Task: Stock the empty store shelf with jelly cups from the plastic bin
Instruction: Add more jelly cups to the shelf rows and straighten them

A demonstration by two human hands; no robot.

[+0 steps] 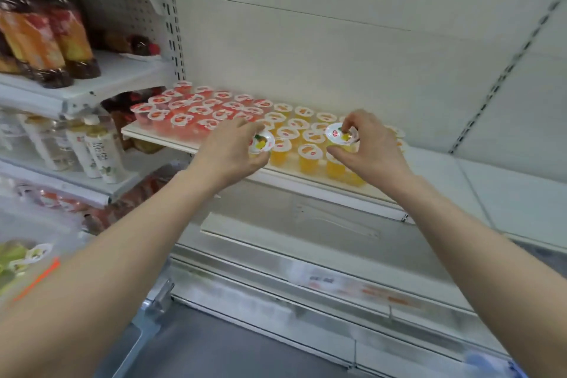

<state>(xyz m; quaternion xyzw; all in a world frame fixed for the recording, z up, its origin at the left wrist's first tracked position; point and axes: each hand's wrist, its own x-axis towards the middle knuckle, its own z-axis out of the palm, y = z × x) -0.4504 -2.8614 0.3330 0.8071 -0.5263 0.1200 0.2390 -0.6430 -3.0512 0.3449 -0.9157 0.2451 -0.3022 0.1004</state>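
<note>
A white shelf (310, 178) holds rows of jelly cups: red ones (181, 120) on its left part and yellow-orange ones (310, 154) toward the right. My left hand (233, 149) grips a yellow jelly cup (262, 142) with a white lid, just above the shelf's front edge. My right hand (368, 144) pinches a second yellow jelly cup (337, 133) over the yellow rows. At the lower left edge lies a plastic bin (46, 225) with green jelly cups (21, 258) inside; most of it is out of frame.
Left-hand shelves carry dark packaged goods (46, 37) and white bottles (101, 150). The shelf surface (491, 187) to the right of the cups is bare white. Below runs a lower shelf with a price-tag rail (352, 282); an upright slotted post (173, 24) stands at the left.
</note>
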